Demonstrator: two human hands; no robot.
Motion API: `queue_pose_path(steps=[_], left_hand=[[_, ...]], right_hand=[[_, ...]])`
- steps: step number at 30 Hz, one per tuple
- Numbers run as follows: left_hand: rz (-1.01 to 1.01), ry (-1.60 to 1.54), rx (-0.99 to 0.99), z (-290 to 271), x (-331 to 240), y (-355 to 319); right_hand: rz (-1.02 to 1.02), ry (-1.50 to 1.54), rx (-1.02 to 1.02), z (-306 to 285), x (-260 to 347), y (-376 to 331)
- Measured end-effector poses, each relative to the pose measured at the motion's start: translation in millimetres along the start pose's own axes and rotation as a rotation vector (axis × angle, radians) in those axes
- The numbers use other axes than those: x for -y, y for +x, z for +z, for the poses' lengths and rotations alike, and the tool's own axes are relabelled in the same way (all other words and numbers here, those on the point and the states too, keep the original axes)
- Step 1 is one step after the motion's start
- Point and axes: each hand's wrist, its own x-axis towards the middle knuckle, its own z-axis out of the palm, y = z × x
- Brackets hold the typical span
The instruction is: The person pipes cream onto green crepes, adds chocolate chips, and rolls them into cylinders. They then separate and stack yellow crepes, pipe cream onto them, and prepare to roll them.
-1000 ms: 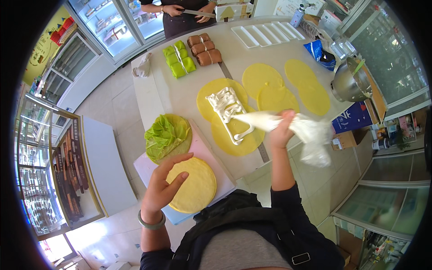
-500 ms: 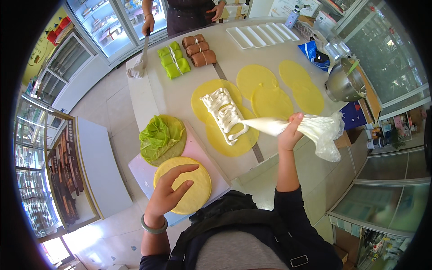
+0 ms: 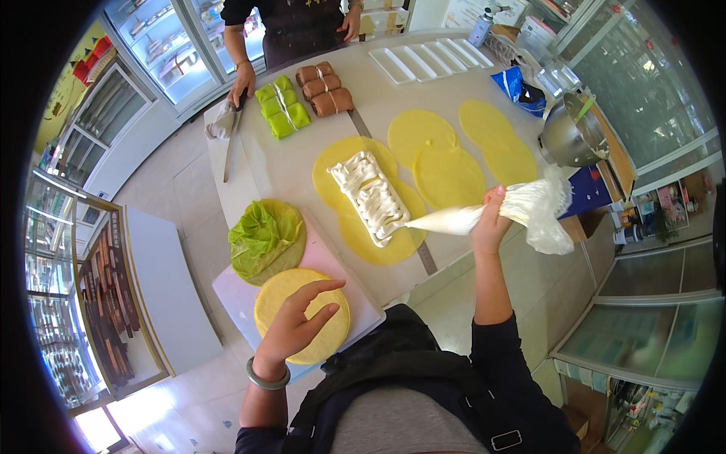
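Note:
My right hand (image 3: 490, 221) grips a piping bag (image 3: 446, 220) of white cream, its tip at the lower end of a cream rectangle (image 3: 369, 198). Zigzag lines fill most of that rectangle, which lies over two overlapping yellow crepes (image 3: 408, 244). With thumb and fingers apart, my left hand (image 3: 291, 327) hovers over a round yellow crepe stack (image 3: 334, 306) and holds nothing. Beside the stack, a crumpled green crepe (image 3: 263, 227) rests on other green ones. Both piles sit on a pink board (image 3: 336, 257).
More overlapping yellow crepes (image 3: 450, 178) lie to the right. Farther back are tied green rolls (image 3: 283, 110), brown rolls (image 3: 325, 89) and a white tray (image 3: 412, 64). A steel bowl (image 3: 556, 140) stands far right. Across the table, a person's hand (image 3: 242, 82) is at a long knife (image 3: 230, 151).
Cream zigzags now fill the lower part of the rectangle, where a gap was. The other person's knife has come down onto the table. My left hand stays nearly still.

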Motion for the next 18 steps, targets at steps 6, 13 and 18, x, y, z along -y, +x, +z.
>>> queue_pose_path(steps=[6, 13, 18], left_hand=[[0.423, 0.108, -0.127, 27.7, -51.5, 107.7], [0.317, -0.127, -0.014, 61.8, -188.3, 272.8], [0.010, -0.042, 0.225, 80.1, -240.1, 310.8]], right_hand=[[0.102, 0.088, 0.353, 5.4, 44.2, 35.5], [-0.190, 0.031, 1.136, 6.3, 75.4, 105.8], [0.153, 0.603, 1.495, -5.6, 47.5, 195.3]])
